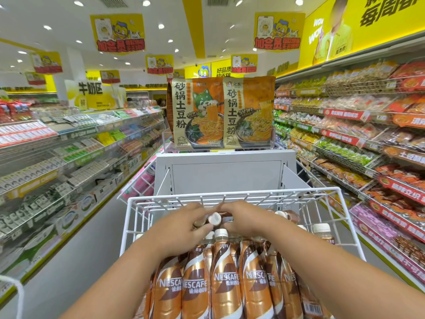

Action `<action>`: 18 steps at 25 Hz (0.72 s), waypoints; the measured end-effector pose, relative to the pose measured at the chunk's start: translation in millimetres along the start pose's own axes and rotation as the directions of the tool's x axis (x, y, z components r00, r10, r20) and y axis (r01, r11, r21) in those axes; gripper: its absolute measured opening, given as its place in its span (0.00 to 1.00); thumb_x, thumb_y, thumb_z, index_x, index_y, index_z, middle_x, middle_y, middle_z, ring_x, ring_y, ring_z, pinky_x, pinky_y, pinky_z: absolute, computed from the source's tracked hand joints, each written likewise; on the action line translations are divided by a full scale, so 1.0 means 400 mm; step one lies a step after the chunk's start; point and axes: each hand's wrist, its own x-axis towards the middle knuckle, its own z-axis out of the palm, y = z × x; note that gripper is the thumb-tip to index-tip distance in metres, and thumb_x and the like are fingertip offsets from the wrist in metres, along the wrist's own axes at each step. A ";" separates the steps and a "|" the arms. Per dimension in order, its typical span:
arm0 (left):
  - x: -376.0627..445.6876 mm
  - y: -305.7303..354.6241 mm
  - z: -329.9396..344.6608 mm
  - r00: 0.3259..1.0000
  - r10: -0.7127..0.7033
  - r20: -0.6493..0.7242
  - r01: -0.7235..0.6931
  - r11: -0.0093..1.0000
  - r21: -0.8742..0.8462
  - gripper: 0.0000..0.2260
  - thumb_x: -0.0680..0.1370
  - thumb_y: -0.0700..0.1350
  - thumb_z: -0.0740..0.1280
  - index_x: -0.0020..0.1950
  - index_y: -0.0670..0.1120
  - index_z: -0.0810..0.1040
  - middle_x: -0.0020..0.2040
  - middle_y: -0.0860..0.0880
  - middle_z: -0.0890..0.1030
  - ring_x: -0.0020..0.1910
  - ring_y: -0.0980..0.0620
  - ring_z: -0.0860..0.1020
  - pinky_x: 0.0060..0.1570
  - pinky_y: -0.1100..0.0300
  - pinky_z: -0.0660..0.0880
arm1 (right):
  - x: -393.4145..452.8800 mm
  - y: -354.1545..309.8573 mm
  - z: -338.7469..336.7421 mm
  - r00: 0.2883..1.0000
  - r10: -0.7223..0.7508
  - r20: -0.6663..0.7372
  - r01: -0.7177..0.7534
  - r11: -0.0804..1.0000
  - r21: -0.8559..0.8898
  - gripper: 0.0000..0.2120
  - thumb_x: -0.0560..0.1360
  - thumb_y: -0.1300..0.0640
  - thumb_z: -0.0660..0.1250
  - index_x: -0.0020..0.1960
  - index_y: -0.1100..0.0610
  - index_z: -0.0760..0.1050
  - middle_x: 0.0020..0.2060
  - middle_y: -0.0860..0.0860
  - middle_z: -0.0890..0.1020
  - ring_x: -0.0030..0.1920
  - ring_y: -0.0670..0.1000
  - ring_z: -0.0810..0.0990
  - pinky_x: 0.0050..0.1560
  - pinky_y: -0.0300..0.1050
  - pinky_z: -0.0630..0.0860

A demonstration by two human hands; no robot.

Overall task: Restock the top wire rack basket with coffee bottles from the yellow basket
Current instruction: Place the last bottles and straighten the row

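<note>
Both hands meet over the back of the white wire rack basket, at about 12 o'clock from the rows of bottles. The left hand curls its fingers around a coffee bottle lying on its side — the white cap points toward the camera, and the thumb presses near the neck. The right hand comes in from 3 o'clock, its fingers bent and touching the same bottle from the far side; how firmly it grips cannot be told, since the palm hides the contact.

Just below the hands, at 6 o'clock, upright Nescafe coffee bottles stand packed shoulder to shoulder — copper and brown labels, white caps. More bottles stand at 3 o'clock along the basket's right wall, one with its cap near the right wrist.

Beyond the basket, at 12 o'clock, a grey display panel rises, and on top of it a clear tray holds two noodle packets side by side. Store shelves run along the aisle at 9 o'clock, and snack shelves at 3 o'clock. Yellow banners hang from the ceiling.
</note>
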 end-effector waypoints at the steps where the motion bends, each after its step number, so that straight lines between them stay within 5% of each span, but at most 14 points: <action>1: -0.005 0.000 0.007 1.000 0.025 0.005 -0.025 1.000 0.018 0.22 0.82 0.63 0.58 0.76 0.69 0.62 0.68 0.66 0.69 0.67 0.62 0.69 0.65 0.58 0.71 | -0.001 0.003 -0.002 1.000 0.010 0.012 -0.010 1.000 -0.012 0.24 0.79 0.48 0.66 0.74 0.40 0.70 0.73 0.44 0.75 0.70 0.52 0.75 0.66 0.51 0.75; 7: -0.016 0.001 0.029 1.000 0.025 -0.015 -0.025 0.999 0.022 0.24 0.82 0.65 0.52 0.77 0.65 0.65 0.75 0.65 0.66 0.74 0.63 0.62 0.67 0.67 0.59 | -0.063 0.094 -0.083 0.997 0.060 0.044 -0.059 0.997 -0.042 0.25 0.81 0.39 0.64 0.77 0.42 0.68 0.76 0.42 0.71 0.75 0.47 0.70 0.75 0.48 0.66; 12: -0.024 0.011 0.027 1.000 -0.014 -0.001 0.014 1.000 0.023 0.24 0.80 0.68 0.49 0.76 0.68 0.63 0.76 0.66 0.63 0.75 0.63 0.60 0.71 0.64 0.58 | -0.101 0.160 -0.127 0.974 0.210 0.082 -0.194 0.966 -0.173 0.24 0.81 0.37 0.61 0.75 0.43 0.72 0.76 0.44 0.71 0.75 0.51 0.70 0.75 0.49 0.66; 18: -0.027 0.017 0.020 0.999 -0.037 0.027 0.037 0.999 -0.003 0.25 0.78 0.69 0.48 0.75 0.71 0.63 0.77 0.68 0.61 0.75 0.66 0.58 0.71 0.64 0.58 | -0.119 0.175 -0.148 0.958 0.270 0.097 -0.223 0.914 -0.340 0.11 0.79 0.52 0.68 0.59 0.46 0.84 0.60 0.45 0.83 0.60 0.51 0.81 0.58 0.44 0.76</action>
